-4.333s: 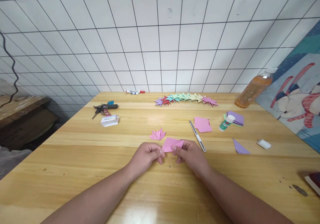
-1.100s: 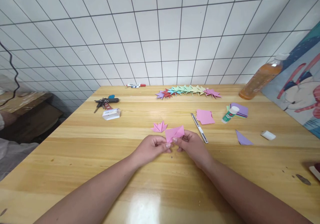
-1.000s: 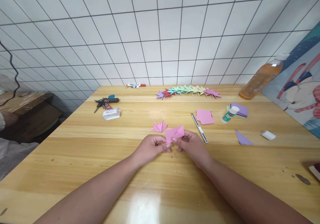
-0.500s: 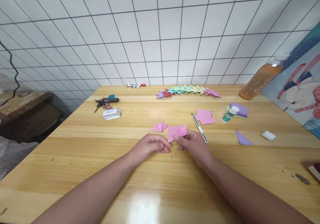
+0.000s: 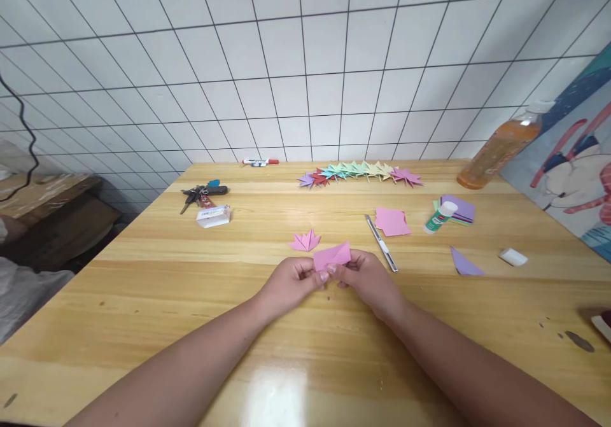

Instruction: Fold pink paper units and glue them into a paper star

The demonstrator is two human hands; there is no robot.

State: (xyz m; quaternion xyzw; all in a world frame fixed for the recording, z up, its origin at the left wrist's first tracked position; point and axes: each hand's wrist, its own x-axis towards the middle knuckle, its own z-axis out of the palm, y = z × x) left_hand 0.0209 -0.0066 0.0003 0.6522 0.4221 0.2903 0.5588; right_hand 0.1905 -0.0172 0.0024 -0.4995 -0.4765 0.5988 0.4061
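A small piece of pink paper (image 5: 332, 256), with a crease across it, is held up between my two hands. My left hand (image 5: 296, 280) pinches its lower left edge between thumb and fingers. On the other side, my right hand (image 5: 370, 279) grips the lower right part, thumb in front and fingers behind. Just beyond my left hand lies a folded pink paper piece (image 5: 306, 241) with several points. To the right of my right hand are a utility knife (image 5: 382, 244) and a stack of pink paper squares (image 5: 392, 221).
Along the wall lies a row of folded coloured paper pieces (image 5: 358, 171). Further right are a glue stick (image 5: 440, 217), purple paper (image 5: 461, 208), a purple triangle (image 5: 464, 261), an eraser (image 5: 513, 257) and a bottle (image 5: 501, 147). Keys (image 5: 203, 193), a small box (image 5: 213, 216) and a marker (image 5: 260, 162) lie left.
My left hand has closed on the pink paper's lower left edge. The paper has shifted slightly left and now shows a narrower face. My right hand keeps its hold.
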